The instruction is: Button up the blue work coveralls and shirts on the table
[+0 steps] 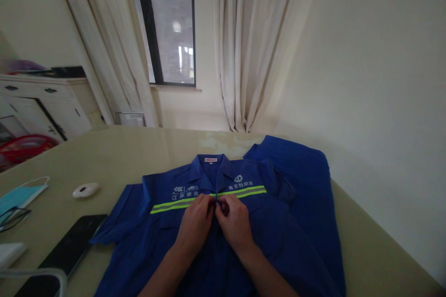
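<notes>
A blue short-sleeved work shirt (167, 236) lies front side up on the table, collar away from me. White lettering and a yellow-green and grey reflective stripe cross its chest. My left hand (197, 220) and my right hand (235, 220) meet at the front opening, just at the stripe. The fingers of both are pinched together on the shirt's front edges, fingertips nearly touching. Whether a button sits between them is hidden by the fingers. Under the shirt's right side spreads more folded blue cloth (306, 171).
At left on the pale table (114, 148) are a black phone (69, 246), a white earbud case (85, 190), a light blue face mask (21, 199) and dark-framed glasses (16, 218). A wall (383, 102) borders the right edge. Curtains (251, 46) and a window stand behind.
</notes>
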`<control>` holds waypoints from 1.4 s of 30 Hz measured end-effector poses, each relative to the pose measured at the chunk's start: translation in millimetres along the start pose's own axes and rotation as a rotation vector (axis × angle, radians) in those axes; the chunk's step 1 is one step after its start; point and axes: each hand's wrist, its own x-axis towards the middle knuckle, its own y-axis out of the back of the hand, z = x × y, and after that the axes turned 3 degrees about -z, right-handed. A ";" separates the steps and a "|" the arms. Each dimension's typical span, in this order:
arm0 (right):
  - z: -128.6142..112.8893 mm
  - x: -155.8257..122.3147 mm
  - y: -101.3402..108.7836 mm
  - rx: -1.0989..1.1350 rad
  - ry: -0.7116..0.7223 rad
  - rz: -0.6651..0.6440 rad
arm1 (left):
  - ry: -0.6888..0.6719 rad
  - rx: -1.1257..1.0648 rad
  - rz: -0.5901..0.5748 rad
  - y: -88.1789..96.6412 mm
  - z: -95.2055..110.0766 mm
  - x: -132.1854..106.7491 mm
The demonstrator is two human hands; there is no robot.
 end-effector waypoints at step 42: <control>6.0 13.7 3.1 0.283 -0.140 -0.050 | 0.123 -0.659 0.030 4.0 -24.7 16.7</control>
